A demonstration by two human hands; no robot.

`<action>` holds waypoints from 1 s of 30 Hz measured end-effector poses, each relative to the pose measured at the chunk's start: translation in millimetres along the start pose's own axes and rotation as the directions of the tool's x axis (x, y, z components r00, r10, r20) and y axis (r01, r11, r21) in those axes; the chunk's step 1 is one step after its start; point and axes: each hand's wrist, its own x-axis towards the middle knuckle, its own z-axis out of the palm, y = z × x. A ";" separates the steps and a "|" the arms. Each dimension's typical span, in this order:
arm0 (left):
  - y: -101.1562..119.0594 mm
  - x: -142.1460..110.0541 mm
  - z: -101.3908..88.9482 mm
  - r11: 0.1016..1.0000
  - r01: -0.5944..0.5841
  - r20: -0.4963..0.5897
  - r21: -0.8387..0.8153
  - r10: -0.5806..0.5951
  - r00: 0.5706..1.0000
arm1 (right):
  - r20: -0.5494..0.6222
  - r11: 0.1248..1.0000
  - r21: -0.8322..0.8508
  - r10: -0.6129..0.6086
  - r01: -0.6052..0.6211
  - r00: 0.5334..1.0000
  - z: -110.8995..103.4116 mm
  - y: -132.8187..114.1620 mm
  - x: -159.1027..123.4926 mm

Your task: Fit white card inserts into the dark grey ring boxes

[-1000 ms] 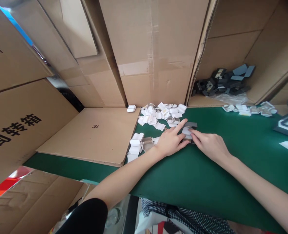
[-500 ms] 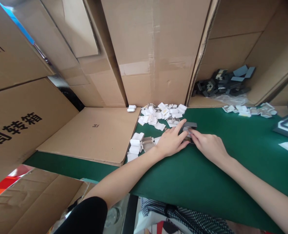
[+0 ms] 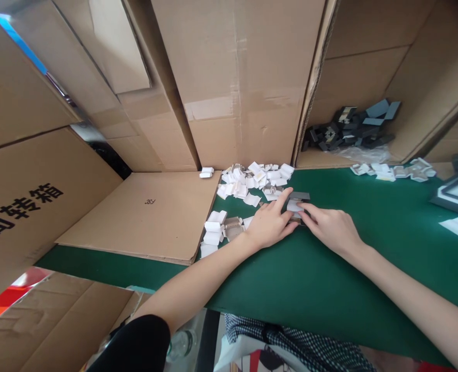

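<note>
A small dark grey box [image 3: 301, 196] with its flap raised lies on the green table between my hands. Inside it sits a white folded card insert [image 3: 294, 205]. My left hand [image 3: 270, 223] grips the box's left side, index finger along the far edge and thumb at the near edge. From the right, the closed fingertips of my right hand [image 3: 334, 227] are on the insert's right edge; the exact pinch is partly hidden. Just beyond and left of my left hand lies a pile of white folded inserts [image 3: 248, 181], with several more inserts [image 3: 213, 227] nearer me.
Flat cardboard [image 3: 143, 217] covers the table's left part. Tall cartons wall off the back. An open carton [image 3: 353, 77] at the back right holds dark boxes [image 3: 349, 129]. More white inserts [image 3: 394, 170] lie before it, and dark boxes [image 3: 456, 194] stand at the far right.
The white insert shows more plainly in the box, and my right fingertips have shifted slightly to its right edge. My left hand keeps its hold. The whole view has shifted a little.
</note>
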 end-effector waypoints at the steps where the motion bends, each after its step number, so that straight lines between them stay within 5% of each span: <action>1: 0.1 -0.1 0.1 1.000 0.000 0.000 -0.002 0.000 1.000 | -0.019 0.999 0.036 -0.028 0.028 0.999 -1.3 0.6 -0.1; 5: 0.2 -0.2 1.4 1.000 0.003 -0.015 -0.012 -0.003 1.000 | 0.023 0.991 0.082 -0.112 0.110 0.993 -5.6 1.0 -0.7; 17: 1.4 -1.0 1.2 1.000 -0.005 -0.027 0.008 0.005 1.000 | 0.155 0.996 0.060 -0.071 0.062 0.985 -2.2 -1.4 -1.4; 24: 2.6 -2.0 -0.6 1.000 0.005 -0.013 0.007 -0.004 1.000 | -0.040 0.986 0.098 -0.130 0.133 0.991 0.8 -2.6 -2.9; 30: 4.0 -2.2 -0.1 1.000 0.006 -0.030 0.017 -0.006 1.000 | 0.098 0.991 0.021 -0.136 0.134 0.986 -0.9 -5.3 -0.5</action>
